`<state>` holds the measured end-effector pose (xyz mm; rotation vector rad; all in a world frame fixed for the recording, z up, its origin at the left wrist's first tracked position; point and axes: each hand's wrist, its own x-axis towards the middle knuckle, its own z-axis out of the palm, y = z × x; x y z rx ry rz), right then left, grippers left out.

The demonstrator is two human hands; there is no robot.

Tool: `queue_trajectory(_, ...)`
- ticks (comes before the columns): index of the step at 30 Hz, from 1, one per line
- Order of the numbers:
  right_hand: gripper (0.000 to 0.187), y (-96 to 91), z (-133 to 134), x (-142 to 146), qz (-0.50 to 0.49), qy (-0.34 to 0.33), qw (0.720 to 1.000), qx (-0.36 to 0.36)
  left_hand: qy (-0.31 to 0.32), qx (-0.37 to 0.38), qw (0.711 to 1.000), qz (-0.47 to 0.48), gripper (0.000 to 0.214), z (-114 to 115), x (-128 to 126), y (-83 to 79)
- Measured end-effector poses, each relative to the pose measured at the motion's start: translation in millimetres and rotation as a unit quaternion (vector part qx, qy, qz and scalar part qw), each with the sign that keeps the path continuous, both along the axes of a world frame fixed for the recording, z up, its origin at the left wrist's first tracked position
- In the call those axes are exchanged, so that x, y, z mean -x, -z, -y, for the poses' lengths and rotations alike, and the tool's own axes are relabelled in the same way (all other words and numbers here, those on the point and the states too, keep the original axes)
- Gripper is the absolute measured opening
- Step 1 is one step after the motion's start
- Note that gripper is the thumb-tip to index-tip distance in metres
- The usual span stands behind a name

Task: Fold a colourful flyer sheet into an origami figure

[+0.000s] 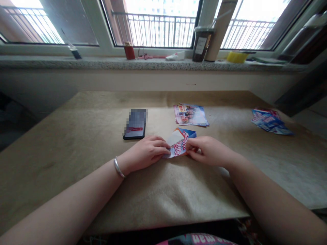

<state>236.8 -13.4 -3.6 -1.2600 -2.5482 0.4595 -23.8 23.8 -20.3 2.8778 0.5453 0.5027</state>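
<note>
A printed paper sheet [178, 148], blue with white-and-red lettering, lies on the table in front of me, partly folded. One pale, orange-edged flap is turned over its upper left. My left hand [150, 151] wears a silver bangle [118, 167] at the wrist; its fingers lie flat across the sheet's left edge. At the opposite edge, my right hand [204, 149] is closed in a pinch on the paper, thumb nearest me. The fingers cover both side edges of the sheet in part.
A phone [135, 124] lies beyond my left hand. Behind the sheet is a stack of printed papers [191, 115]; more blue leaflets [270, 120] lie far right. The windowsill [102, 64] holds a red container [129, 51], a dark container [201, 44] and yellow tape [237, 57].
</note>
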Motion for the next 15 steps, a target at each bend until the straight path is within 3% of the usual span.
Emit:
queue_trajectory(8,0.009,5.2,-7,-3,-0.061,0.032,0.996,0.052,-0.012,0.036,0.999,-0.006,0.029,3,-1,-2.5)
queue_trajectory(15,0.01,16.8,-14,3,-0.09,0.071,0.992,0.05,-0.057,0.022,0.998,-0.034,0.027,9,-4,-7.5)
